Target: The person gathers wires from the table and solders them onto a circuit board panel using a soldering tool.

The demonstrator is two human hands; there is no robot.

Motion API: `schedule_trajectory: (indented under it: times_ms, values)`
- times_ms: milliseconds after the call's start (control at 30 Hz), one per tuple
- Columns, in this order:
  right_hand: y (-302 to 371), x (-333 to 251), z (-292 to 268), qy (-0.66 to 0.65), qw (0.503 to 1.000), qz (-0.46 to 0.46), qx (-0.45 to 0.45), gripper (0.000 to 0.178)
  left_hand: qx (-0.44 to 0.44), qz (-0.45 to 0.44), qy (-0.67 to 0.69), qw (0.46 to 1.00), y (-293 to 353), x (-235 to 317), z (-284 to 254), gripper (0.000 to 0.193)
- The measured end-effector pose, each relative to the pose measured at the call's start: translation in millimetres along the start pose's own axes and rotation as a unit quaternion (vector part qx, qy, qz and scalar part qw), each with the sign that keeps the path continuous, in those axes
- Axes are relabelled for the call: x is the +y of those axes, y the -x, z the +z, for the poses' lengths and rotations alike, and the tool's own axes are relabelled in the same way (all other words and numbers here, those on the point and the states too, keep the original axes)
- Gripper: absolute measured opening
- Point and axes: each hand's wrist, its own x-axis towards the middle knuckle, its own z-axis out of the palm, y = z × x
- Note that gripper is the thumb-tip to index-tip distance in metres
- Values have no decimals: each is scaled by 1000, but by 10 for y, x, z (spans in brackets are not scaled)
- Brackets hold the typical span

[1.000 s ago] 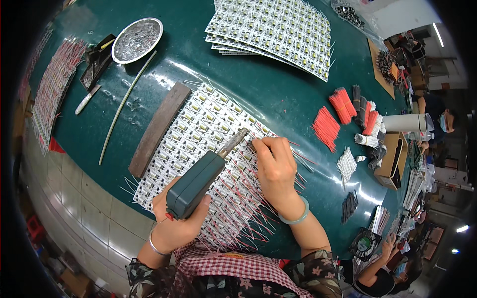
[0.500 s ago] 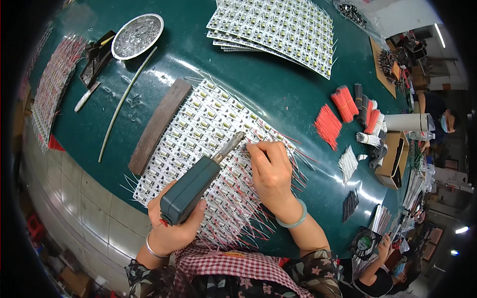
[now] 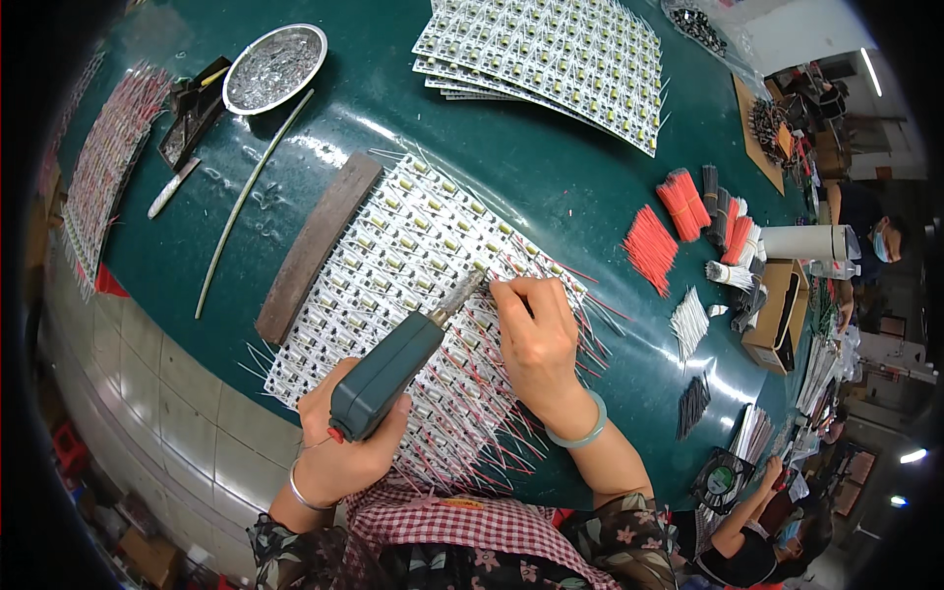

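Observation:
My left hand (image 3: 354, 438) is wrapped round the dark green body of a soldering gun (image 3: 385, 379). Its metal tip points up and right, down at the sheet of small white circuit boards (image 3: 393, 251) in front of me. Close to that tip, my right hand (image 3: 539, 339) is closed in a pinch on a thin wire, mostly hidden by the fingers. Red and white wires (image 3: 472, 413) stick out from the sheet's near and right parts. A brown bar (image 3: 320, 246) lies along the sheet's left edge.
Stacked circuit board sheets (image 3: 541, 49) lie at the far side. On the left are a metal bowl of scraps (image 3: 275, 69), a pale rod (image 3: 254, 187) and a wired sheet (image 3: 108, 167). Red wire bundles (image 3: 681, 205) and loose white wires (image 3: 689, 324) lie right. Co-workers sit beyond.
The soldering gun has shifted slightly right, and its tip is now closer to my right fingertips. My right hand has hardly moved. A co-worker's hand at the lower right has moved.

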Motion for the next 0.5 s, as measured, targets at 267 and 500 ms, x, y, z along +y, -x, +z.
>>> schedule_trajectory:
  times_ms: [267,500]
  values:
    - [-9,-21,-15,17,1000,-5,-5,33,-17,-38,-26,999,59,-27,-5,17]
    - [-15,-30,-11,27,1000,-6,-4,32,8,12,-2,1000,14,69,-19,18]
